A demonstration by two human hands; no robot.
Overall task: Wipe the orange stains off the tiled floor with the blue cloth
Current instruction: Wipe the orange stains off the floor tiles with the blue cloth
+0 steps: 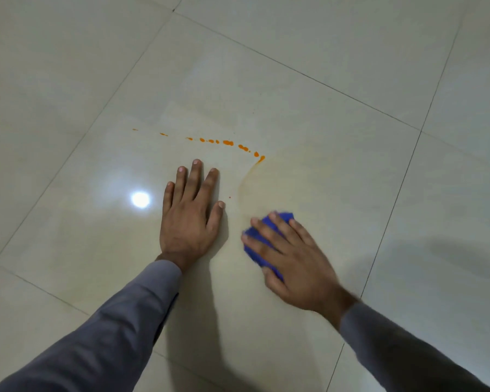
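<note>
Head view: glossy pale tile floor (309, 123) with dark grout lines and a lamp reflection (140, 199). Left hand (188, 219) lies flat, fingers straight. Right hand (292, 261) presses the blurred cloth (269, 224) on the same tile, below an arc of stains (227, 142).

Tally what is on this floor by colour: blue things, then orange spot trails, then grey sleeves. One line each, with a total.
Blue: 1, the blue cloth under the right hand.
Orange: 1 curved trail of orange stains, beyond the left hand.
Grey: 2 sleeves.
Total: 4.
</note>
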